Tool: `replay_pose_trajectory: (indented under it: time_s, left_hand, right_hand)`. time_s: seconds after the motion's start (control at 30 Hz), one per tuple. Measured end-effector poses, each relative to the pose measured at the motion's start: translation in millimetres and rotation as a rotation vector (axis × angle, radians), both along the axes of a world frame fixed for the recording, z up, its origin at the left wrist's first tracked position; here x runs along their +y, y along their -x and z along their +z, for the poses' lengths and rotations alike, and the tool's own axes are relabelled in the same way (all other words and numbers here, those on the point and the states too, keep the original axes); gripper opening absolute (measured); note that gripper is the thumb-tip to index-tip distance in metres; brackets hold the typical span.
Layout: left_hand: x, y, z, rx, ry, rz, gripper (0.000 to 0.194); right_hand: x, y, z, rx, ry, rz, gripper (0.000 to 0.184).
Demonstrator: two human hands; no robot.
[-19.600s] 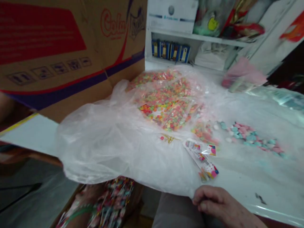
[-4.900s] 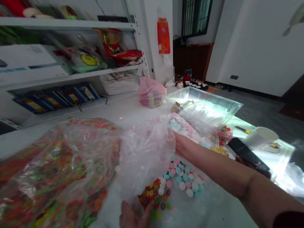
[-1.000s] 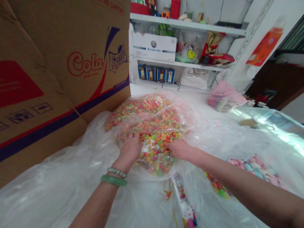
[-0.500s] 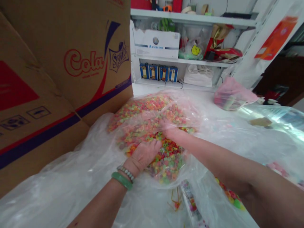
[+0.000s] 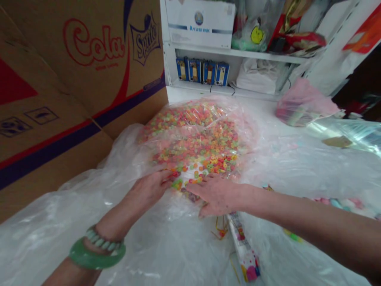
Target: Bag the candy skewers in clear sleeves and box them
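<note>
A large clear plastic bag (image 5: 190, 131) lies spread in the middle, full of small ring-shaped pieces (image 5: 222, 161) in red, orange, yellow and green; I cannot tell whether they are sweets or beads. At the near left edge of its mouth, my left hand (image 5: 153, 184) has its fingers closed on the bag's film. My right hand (image 5: 217, 192) lies palm down with fingers stretched out over the pieces at the near right edge. Between the hands, white surface shows through the scattered rings. A green bangle (image 5: 97, 256) and a beaded bracelet circle my left wrist.
A tall Cola and Sprite carton (image 5: 89, 79) stands at the left. Shelves (image 5: 256, 55) at the back bear a white box (image 5: 199, 24) and several blue boxes (image 5: 202, 71). A pink bag (image 5: 305, 103) sits at the right. A printed packet (image 5: 245, 250) lies in front.
My right hand has come out of the heap towards me and now lies flat. My left hand has shifted left. The view has tipped downward, and a bare white patch shows in the bag's mouth.
</note>
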State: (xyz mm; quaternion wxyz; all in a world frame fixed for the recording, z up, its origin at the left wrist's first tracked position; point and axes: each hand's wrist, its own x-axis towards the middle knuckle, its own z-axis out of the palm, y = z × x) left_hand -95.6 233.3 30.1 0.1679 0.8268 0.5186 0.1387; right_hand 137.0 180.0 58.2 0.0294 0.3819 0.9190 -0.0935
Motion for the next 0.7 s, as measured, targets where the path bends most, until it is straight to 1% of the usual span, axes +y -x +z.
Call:
replay_pose_trajectory:
  time_s: [0.03,0.07,0.1,0.17,0.2,0.23,0.3,0.37,0.43,0.5,0.53,0.57,0.63,0.7]
  left_hand:
    - [-3,6,1.8,0.034,0.018,0.004,0.033]
    - [-4,12,4.6,0.076,0.037,0.03,0.037]
    - [-4,16,9.0,0.106,0.04,0.089,0.04]
    - [-3,22,22.3,0.113,0.037,0.135,0.04]
    - [-3,23,30.8,0.082,0.029,0.13,0.039]
    - [-4,22,39.7,0.033,0.013,0.112,0.038]
    - [-8,16,56.6,-0.084,-0.029,0.08,0.038]
    - [-14,10,68.9,-0.174,-0.044,0.088,0.042]
    - [-18,4,75.5,-0.233,-0.031,0.101,0.046]
    - [-19,1,77.8,-0.268,-0.009,0.107,0.05]
    - [-18,-1,77.8,-0.273,-0.002,0.113,0.05]
    - [-17,-3,77.1,-0.272,0.005,0.122,0.049]
    - [-14,-9,73.5,-0.26,0.022,0.115,0.045]
    - [-13,-19,65.5,-0.253,0.028,0.032,0.038]
  right_hand:
    - [-8,1,-2.9,-0.012,-0.05,0.023,0.048]
    - [-13,2,-6.5,-0.041,-0.09,0.01,0.046]
    - [-15,3,-10.1,-0.084,-0.105,-0.03,0.04]
    - [-8,2,-13.3,-0.176,-0.075,-0.129,0.022]
    - [0,-1,-11.5,-0.212,-0.066,-0.184,0.017]
    - [8,-6,-6.7,-0.235,-0.081,-0.244,0.016]
    - [28,-21,11.2,-0.251,-0.17,-0.377,0.024]
    - [44,-39,36.1,-0.262,-0.26,-0.522,0.031]
    - [52,-51,59.4,-0.253,-0.338,-0.651,0.033]
    - [47,-52,72.1,-0.217,-0.398,-0.736,0.031]
    - [41,-47,73.1,-0.197,-0.399,-0.731,0.029]
    - [31,-41,70.5,-0.179,-0.38,-0.692,0.028]
    - [9,-24,57.3,-0.158,-0.283,-0.526,0.025]
    - [-13,-10,39.8,-0.169,-0.166,-0.353,0.022]
